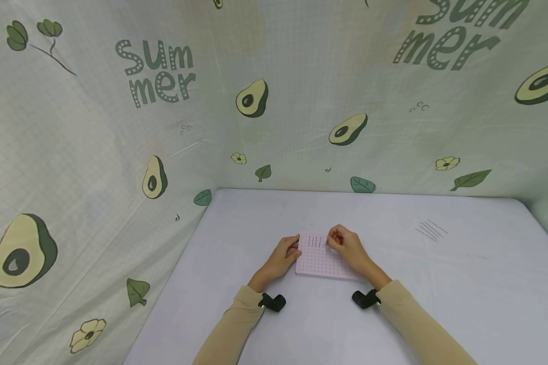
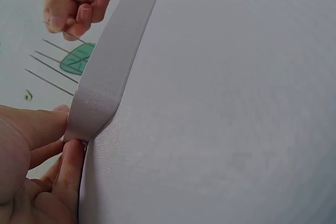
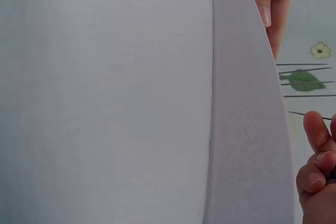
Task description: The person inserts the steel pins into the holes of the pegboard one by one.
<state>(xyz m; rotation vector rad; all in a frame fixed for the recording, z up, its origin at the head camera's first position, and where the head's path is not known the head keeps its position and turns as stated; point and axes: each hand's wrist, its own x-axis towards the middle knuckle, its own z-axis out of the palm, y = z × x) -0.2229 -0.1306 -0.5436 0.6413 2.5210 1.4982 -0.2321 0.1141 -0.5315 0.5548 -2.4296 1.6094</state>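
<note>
A pale pink pegboard (image 1: 315, 262) with rows of small holes lies flat on the table. Several thin metal pins (image 1: 313, 241) stand upright in a row near its far edge. My left hand (image 1: 283, 257) grips the board's left side, thumb and fingers at the edge (image 2: 67, 129). Over the far right part of the board, my right hand (image 1: 348, 247) pinches another thin pin (image 3: 297, 113) between thumb and forefinger. Whether that pin's lower end sits in a hole is hidden by the board's side in both wrist views.
To the right on the white table (image 1: 475, 294) lie several loose thin pins (image 1: 431, 231), side by side. Cloth printed with avocados and leaves (image 1: 297, 152) hangs behind and to the left of the table. Each wrist carries a black camera (image 1: 274, 302).
</note>
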